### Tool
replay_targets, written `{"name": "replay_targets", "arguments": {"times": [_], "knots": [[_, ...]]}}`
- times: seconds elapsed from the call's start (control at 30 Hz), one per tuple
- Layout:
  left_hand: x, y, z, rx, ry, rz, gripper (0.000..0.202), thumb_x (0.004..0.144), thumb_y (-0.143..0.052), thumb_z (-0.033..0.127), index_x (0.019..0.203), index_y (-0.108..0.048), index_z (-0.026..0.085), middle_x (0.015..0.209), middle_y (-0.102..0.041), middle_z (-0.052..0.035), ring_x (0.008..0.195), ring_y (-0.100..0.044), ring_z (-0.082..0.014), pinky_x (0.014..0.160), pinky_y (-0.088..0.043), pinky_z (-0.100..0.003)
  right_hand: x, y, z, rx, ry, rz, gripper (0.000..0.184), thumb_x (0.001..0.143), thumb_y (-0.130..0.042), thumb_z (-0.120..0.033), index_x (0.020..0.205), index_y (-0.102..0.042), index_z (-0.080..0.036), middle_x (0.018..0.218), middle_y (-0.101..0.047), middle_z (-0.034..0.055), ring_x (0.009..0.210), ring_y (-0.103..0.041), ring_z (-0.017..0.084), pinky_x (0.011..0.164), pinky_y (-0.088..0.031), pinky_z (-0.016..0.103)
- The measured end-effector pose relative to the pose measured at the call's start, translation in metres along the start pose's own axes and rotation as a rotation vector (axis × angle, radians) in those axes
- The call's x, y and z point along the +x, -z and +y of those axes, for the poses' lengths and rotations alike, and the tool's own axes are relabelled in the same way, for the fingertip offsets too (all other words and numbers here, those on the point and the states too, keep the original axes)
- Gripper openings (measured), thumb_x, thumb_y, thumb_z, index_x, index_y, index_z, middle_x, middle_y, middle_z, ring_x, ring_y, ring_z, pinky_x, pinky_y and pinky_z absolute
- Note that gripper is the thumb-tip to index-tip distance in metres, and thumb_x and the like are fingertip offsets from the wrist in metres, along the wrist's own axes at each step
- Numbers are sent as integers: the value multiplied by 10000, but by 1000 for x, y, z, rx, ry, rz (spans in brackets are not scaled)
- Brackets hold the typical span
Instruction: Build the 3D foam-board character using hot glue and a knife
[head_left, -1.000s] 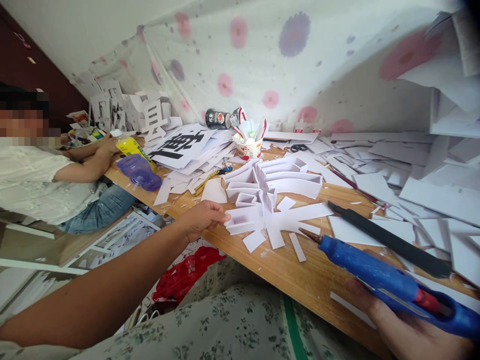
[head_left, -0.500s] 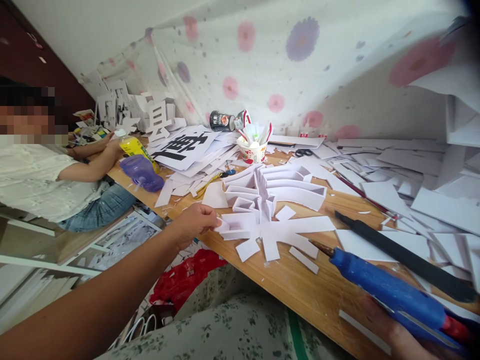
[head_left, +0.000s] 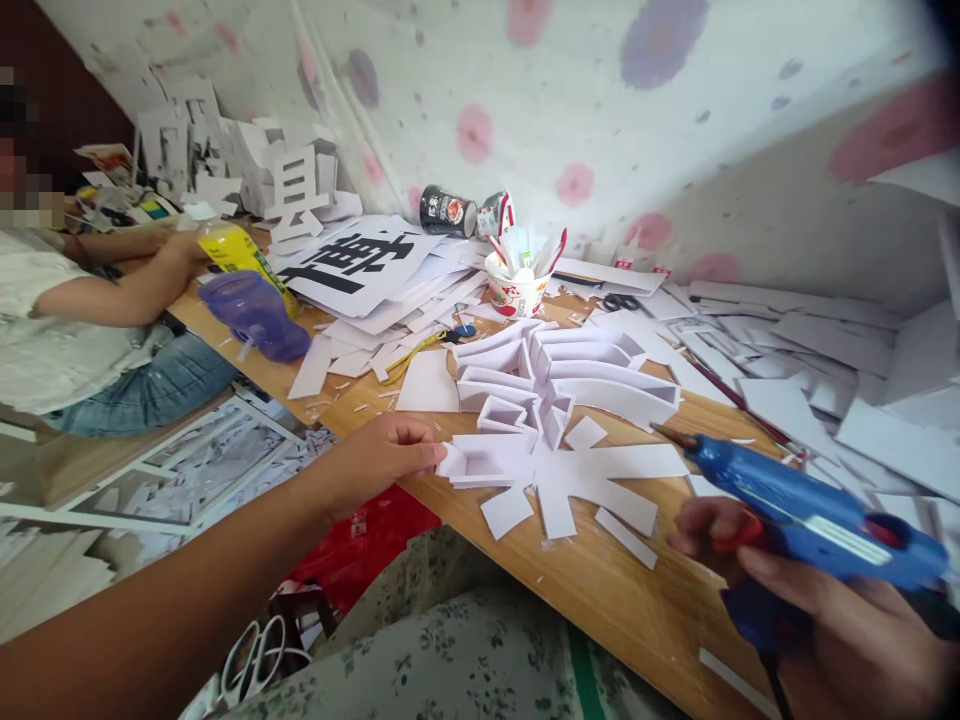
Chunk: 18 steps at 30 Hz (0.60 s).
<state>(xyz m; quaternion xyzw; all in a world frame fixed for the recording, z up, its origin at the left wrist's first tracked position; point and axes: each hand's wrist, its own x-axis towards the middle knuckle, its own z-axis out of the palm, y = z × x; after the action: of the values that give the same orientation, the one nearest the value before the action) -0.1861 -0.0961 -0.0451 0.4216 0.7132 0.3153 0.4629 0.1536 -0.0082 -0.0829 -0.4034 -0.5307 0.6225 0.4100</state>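
Note:
A white board character [head_left: 525,470] with raised side walls on its upper strokes lies on the wooden table; its lower strokes are flat. My left hand [head_left: 401,445] is closed, thumb and finger pinching a small white strip at the left end of a walled stroke. In my right hand [head_left: 817,610] is a blue glue gun [head_left: 787,505], the fingers wrapped round its handle near the red trigger. Its nozzle points left, above the right-hand strokes and apart from them. Cut white pieces [head_left: 626,537] lie beside the character.
Behind the character stand a paper cup of white sticks [head_left: 517,285] and a dark can [head_left: 448,212] on its side. Scissors [head_left: 621,302] lie farther right, near heaped white offcuts [head_left: 847,370]. A purple object [head_left: 255,315] and yellow-labelled bottle [head_left: 240,250] are left, near another person [head_left: 90,310].
The glue gun has moved up and turned, showing more of my right hand. The long black tool beside it no longer shows. My left hand keeps its pinch; the view has shifted.

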Motion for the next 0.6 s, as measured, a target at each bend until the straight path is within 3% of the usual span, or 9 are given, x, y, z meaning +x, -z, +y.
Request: {"name": "replay_targets", "arguments": {"times": [0.1,0.23,0.33,0.6], "knots": [[3,2,-6,74,13,-29,438,719,-593,570,586,-602,153,582,-561,-15,578,-441,-132,575,-281,-264,27,-22,-3,84,-97,-47,132,689,-747,-330,753,-708,-222,913,-716,52,868,-672,241,821,-560,346],[4,-1,-2,175,35,-50,414,722,-552,531,553,-614,158,493,-495,-4,493,-372,-113,513,-217,-271,52,-34,14,71,7,-166,105,672,-752,-292,744,-717,-225,806,-705,28,860,-649,209,863,-519,316],[4,-1,3,216,53,-48,370,702,-517,475,508,-583,165,441,-428,11,447,-328,-102,478,-200,-271,56,-34,24,49,39,-223,91,693,-729,-288,755,-726,-221,760,-707,29,820,-651,207,947,-479,359],[5,4,-8,236,101,2,326,651,-514,432,454,-572,179,414,-417,6,436,-349,-115,465,-202,-284,53,-35,27,33,-19,-157,100,696,-726,-308,765,-730,-235,735,-728,38,736,-687,235,994,-452,459]]}}
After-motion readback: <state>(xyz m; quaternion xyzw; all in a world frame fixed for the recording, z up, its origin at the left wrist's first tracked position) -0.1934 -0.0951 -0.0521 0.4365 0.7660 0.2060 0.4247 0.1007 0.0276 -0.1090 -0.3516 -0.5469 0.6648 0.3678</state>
